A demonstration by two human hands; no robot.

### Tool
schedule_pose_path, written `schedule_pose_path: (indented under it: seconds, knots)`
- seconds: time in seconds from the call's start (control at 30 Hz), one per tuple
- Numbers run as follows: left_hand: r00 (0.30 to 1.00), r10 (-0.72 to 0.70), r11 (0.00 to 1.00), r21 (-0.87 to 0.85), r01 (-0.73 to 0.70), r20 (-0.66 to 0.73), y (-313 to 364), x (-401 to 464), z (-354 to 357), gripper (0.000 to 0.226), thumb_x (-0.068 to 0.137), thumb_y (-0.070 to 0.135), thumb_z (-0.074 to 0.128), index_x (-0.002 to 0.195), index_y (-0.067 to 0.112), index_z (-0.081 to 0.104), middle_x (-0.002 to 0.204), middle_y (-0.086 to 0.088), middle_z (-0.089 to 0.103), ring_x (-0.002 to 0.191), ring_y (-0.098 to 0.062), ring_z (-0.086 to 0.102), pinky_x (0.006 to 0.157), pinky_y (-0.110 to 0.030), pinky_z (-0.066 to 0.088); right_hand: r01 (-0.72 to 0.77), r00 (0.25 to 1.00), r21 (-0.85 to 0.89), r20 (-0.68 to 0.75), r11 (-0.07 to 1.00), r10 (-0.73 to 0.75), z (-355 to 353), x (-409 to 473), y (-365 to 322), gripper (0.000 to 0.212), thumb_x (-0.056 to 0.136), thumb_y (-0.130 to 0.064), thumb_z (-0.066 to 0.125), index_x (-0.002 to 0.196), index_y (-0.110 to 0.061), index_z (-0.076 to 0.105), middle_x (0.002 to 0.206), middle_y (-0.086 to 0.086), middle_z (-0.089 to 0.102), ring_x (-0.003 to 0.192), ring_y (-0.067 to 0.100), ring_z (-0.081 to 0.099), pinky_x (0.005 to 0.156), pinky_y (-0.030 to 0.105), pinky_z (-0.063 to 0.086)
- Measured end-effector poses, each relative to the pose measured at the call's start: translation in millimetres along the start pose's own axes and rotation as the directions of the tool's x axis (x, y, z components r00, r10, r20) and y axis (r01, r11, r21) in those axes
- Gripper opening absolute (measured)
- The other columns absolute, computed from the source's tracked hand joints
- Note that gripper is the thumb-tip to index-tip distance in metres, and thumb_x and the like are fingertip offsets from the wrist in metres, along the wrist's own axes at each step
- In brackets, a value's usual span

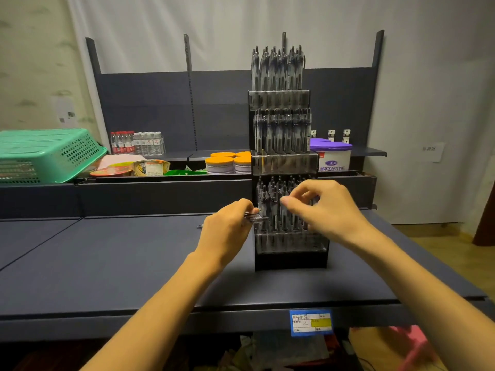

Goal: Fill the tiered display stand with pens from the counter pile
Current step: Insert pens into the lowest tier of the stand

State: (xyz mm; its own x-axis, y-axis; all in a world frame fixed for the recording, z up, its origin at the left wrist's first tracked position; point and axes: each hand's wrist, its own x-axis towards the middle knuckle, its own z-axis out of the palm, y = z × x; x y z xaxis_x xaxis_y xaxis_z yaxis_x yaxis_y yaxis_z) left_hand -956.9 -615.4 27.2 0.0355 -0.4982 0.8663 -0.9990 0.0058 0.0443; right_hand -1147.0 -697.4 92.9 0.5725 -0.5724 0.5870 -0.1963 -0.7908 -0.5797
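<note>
Pens are bunched in the left hand, grip curled round them, right beside the stand on the table. Right hand looks to pinch one at the bottom tier. I'd drop them tip-down into free slots, one each.

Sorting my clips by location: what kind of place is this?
Probably a small shop or mock store: dark retail shelving, a shelf price label, stocked bottled water, and a pen display stand.
</note>
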Motion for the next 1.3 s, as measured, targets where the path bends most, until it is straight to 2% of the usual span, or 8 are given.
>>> schedule_pose_path:
  seconds: [0.2, 0.57, 0.7, 0.77, 0.83, 0.93, 1.07, 1.3]
  knots:
    - [1.0, 0.003, 1.0, -0.006, -0.003, -0.003, 7, 5, -3, 0.014, 0.088, 0.021, 0.058, 0.084, 0.008, 0.059, 0.068, -0.005, 0.064, 0.053, -0.023, 0.056, 0.04, -0.036, 0.048, 0.035, 0.968, -0.009, 0.247, 0.999, -0.032, 5, -7, -2, 0.015, 0.085, -0.034, 0.069, 0.088, -0.019, 0.073, 0.079, -0.004, 0.069, 0.053, -0.009, 0.058, 0.057, 0.016, 0.043]
    - [0.999, 0.034, 0.999, 0.01, -0.034, 0.019, 11, 5, -5, 0.021, 0.088, 0.027, 0.054, 0.084, 0.008, 0.061, 0.068, -0.005, 0.063, 0.052, -0.021, 0.057, 0.041, -0.038, 0.049, 0.065, 0.979, -0.028, 0.196, 0.997, -0.059, 14, -10, -6, 0.01, 0.089, -0.029, 0.067, 0.091, -0.021, 0.072, 0.081, -0.008, 0.067, 0.062, -0.003, 0.059, 0.061, 0.012, 0.041]
    - [0.999, 0.035, 0.999, 0.015, -0.036, 0.03, 11, 4, -7, 0.021, 0.089, 0.027, 0.054, 0.084, 0.008, 0.061, 0.069, -0.005, 0.064, 0.053, -0.021, 0.058, 0.042, -0.037, 0.05, 0.064, 0.971, -0.056, 0.233, 0.996, -0.05, 13, -11, -7, 0.015, 0.09, -0.029, 0.064, 0.092, -0.017, 0.073, 0.082, -0.005, 0.069, 0.056, -0.013, 0.055, 0.059, 0.012, 0.041]
    - [0.999, 0.037, 0.999, 0.018, -0.038, 0.035, 12, 3, -7, 0.019, 0.088, 0.026, 0.054, 0.084, 0.008, 0.061, 0.069, -0.005, 0.064, 0.053, -0.02, 0.057, 0.042, -0.037, 0.051, 0.069, 0.973, -0.061, 0.226, 0.996, -0.053, 13, -11, -7, 0.013, 0.091, -0.028, 0.063, 0.091, -0.017, 0.071, 0.081, -0.005, 0.068, 0.055, -0.006, 0.057, 0.059, 0.014, 0.044]
    - [0.999, 0.033, 0.999, 0.02, -0.034, 0.039, 13, 4, -8, 0.017, 0.088, 0.024, 0.056, 0.083, 0.008, 0.06, 0.068, -0.005, 0.063, 0.052, -0.02, 0.056, 0.041, -0.037, 0.049, 0.045, 0.984, -0.034, 0.175, 0.998, -0.038, 11, -11, -8, 0.011, 0.092, -0.024, 0.061, 0.087, -0.017, 0.068, 0.075, -0.004, 0.066, 0.055, 0.003, 0.06, 0.059, 0.021, 0.049]
    - [0.999, 0.018, 0.999, 0.045, -0.02, 0.046, 10, 4, -10, 0.012, 0.087, 0.019, 0.06, 0.082, 0.008, 0.06, 0.065, -0.005, 0.061, 0.05, -0.021, 0.053, 0.038, -0.037, 0.048, -0.1, 0.994, 0.214, 0.067, 0.972, 0.088, 1, -7, -4, 0.011, 0.094, -0.017, 0.057, 0.084, -0.013, 0.062, 0.07, 0.003, 0.066, 0.047, 0.016, 0.063, 0.041, 0.021, 0.044]
    - [0.999, -0.022, 0.991, 0.131, 0.015, 0.045, 1, -1, -9, 0.015, 0.085, 0.019, 0.069, 0.078, 0.01, 0.06, 0.062, -0.002, 0.06, 0.046, -0.019, 0.052, 0.035, -0.028, 0.043, -0.124, 0.962, 0.479, -0.158, 0.869, 0.224, -23, 2, 1, 0.014, 0.098, -0.014, 0.05, 0.084, -0.014, 0.054, 0.084, 0.003, 0.066, 0.039, 0.011, 0.058, 0.031, 0.02, 0.037]
    - [0.991, -0.1, 0.971, 0.225, 0.079, 0.085, -8, -11, -2, 0.016, 0.087, 0.028, 0.066, 0.079, 0.015, 0.061, 0.065, 0.001, 0.062, 0.051, -0.017, 0.056, 0.04, -0.027, 0.044, -0.019, 0.904, 0.282, -0.405, 0.959, 0.137, -53, 15, 22, 0.011, 0.099, -0.024, 0.05, 0.096, -0.014, 0.053, 0.085, 0.005, 0.063, 0.044, 0.01, 0.06, 0.033, 0.021, 0.041]
